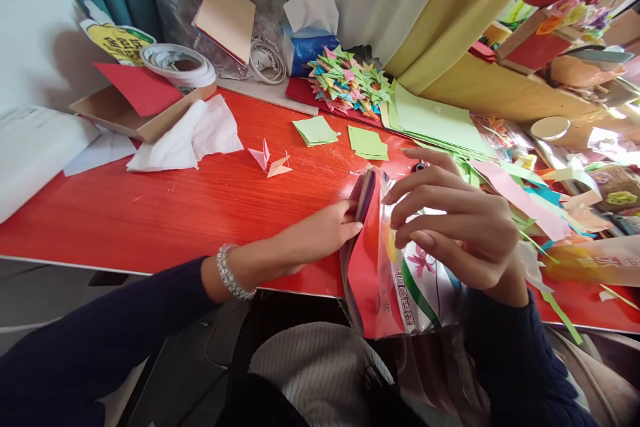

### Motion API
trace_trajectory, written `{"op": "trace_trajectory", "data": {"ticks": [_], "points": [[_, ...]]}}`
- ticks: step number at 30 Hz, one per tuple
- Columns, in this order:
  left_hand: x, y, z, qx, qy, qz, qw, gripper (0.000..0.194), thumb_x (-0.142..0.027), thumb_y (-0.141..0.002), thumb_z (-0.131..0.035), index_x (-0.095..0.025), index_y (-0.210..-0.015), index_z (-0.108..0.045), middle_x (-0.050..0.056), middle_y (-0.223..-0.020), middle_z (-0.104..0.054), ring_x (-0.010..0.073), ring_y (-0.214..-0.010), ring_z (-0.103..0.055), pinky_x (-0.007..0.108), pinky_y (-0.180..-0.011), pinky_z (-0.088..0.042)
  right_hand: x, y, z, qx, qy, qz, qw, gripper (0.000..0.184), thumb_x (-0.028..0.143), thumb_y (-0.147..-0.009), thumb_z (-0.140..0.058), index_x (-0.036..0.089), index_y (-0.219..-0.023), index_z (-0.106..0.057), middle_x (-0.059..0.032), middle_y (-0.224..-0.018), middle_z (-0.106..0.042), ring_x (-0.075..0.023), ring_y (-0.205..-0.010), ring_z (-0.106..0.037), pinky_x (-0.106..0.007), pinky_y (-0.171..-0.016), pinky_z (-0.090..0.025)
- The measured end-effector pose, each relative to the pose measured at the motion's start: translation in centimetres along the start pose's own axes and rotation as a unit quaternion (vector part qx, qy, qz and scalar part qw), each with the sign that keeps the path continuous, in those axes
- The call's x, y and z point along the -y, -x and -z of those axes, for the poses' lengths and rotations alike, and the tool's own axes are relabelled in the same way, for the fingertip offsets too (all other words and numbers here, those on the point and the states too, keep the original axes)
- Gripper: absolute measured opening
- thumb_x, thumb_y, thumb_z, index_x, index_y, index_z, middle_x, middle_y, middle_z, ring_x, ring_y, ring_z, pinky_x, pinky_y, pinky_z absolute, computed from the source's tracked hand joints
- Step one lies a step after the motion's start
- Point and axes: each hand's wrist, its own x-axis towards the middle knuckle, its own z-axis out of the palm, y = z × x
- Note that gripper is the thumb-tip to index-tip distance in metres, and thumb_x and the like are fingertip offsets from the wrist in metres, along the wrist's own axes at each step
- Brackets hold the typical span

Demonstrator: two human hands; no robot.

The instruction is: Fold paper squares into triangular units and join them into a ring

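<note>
My left hand (325, 235) grips the edge of a stack of coloured paper (365, 267), thumb on the red front sheet and fingers behind. The stack stands tilted at the table's front edge. A clear plastic bag (420, 280) printed with a pink flower and a green stripe lies against its right side. My right hand (455, 213) is over the bag with its fingers curved and apart; nothing shows between them. Whether its fingertips touch the plastic I cannot tell. Beyond the hands lie two small piles of green paper squares (315, 131) and two folded paper pieces (279, 165).
At the back, a ball of folded paper (340, 80) stands beside large green sheets (435, 120). Paper strips and scraps (530, 200) crowd the right side. A cardboard box lid (150, 123), crumpled tissue (193, 137) and white rolls (177, 65) sit at the left.
</note>
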Motion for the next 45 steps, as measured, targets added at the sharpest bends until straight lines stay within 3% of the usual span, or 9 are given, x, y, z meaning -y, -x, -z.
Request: {"op": "trace_trajectory", "data": {"ticks": [6,14,19,32,36,41,45], "points": [[0.6,-0.7,-0.1,-0.03,0.079,0.025,0.996,0.022,-0.007,-0.088,-0.048,-0.008,-0.097,-0.067,0.011,-0.096,-0.073,0.0182,-0.089,-0.069,0.036,-0.089,-0.052,-0.4,0.2,0.0,0.002,0.04,0.012,0.999,0.02,0.019,-0.089,-0.051,0.022,-0.071,-0.059,0.0014,-0.073,-0.063,-0.0163,-0.083,-0.062,-0.048,-0.104,-0.037],[1.6,-1.1,-0.2,-0.054,0.117,-0.012,0.992,0.018,-0.008,-0.084,-0.056,-0.01,-0.095,-0.07,0.009,-0.098,-0.074,0.0152,-0.082,-0.068,0.029,-0.079,-0.053,-0.9,0.5,0.2,0.011,0.049,0.016,0.999,0.019,0.02,-0.09,-0.051,0.022,-0.074,-0.061,0.0014,-0.075,-0.063,-0.0158,-0.086,-0.062,-0.047,-0.105,-0.036],[1.7,-1.1,-0.4,-0.08,0.114,-0.013,0.99,0.013,-0.018,-0.082,-0.066,-0.01,-0.091,-0.07,0.007,-0.09,-0.074,0.0139,-0.075,-0.067,0.027,-0.074,-0.051,-0.9,0.6,0.6,0.005,0.042,0.012,0.999,0.019,0.019,-0.089,-0.053,0.022,-0.072,-0.06,0.0015,-0.074,-0.062,-0.0161,-0.085,-0.062,-0.049,-0.106,-0.036],[1.5,-1.5,-0.6,-0.134,0.085,-0.011,0.987,0.019,-0.027,-0.077,-0.073,-0.009,-0.078,-0.066,0.003,-0.07,-0.068,0.0116,-0.066,-0.06,0.026,-0.067,-0.046,-1.0,0.5,0.9,0.005,0.047,0.014,0.999,0.02,0.021,-0.092,-0.051,0.023,-0.074,-0.061,0.0026,-0.074,-0.063,-0.0148,-0.085,-0.062,-0.046,-0.104,-0.037],[1.4,-1.4,-0.2,-0.101,0.108,-0.005,0.989,0.025,-0.032,-0.072,-0.078,-0.01,-0.073,-0.066,0.002,-0.07,-0.066,0.011,-0.067,-0.06,0.026,-0.069,-0.048,-0.6,0.5,1.2,0.007,0.047,-0.013,0.999,0.028,0.024,-0.096,-0.044,0.023,-0.073,-0.06,0.0027,-0.074,-0.063,-0.0135,-0.087,-0.062,-0.043,-0.108,-0.035],[1.3,-0.9,-0.3,-0.03,0.125,-0.027,0.991,0.028,-0.036,-0.078,-0.072,-0.011,-0.089,-0.072,0.006,-0.083,-0.072,0.0124,-0.076,-0.064,0.028,-0.081,-0.049,-0.1,0.6,1.7,0.003,0.042,-0.034,0.999,0.034,0.028,-0.098,-0.041,0.022,-0.07,-0.06,0.0019,-0.073,-0.062,-0.0135,-0.088,-0.062,-0.042,-0.108,-0.036],[1.6,-0.8,-0.6,-0.004,0.13,-0.038,0.991,0.028,-0.036,-0.08,-0.071,-0.011,-0.093,-0.074,0.006,-0.085,-0.074,0.0132,-0.079,-0.066,0.028,-0.083,-0.05,0.0,0.6,1.9,-0.005,0.031,-0.027,0.999,0.034,0.028,-0.098,-0.042,0.023,-0.07,-0.061,0.0021,-0.072,-0.062,-0.0137,-0.089,-0.063,-0.042,-0.106,-0.038]]}}
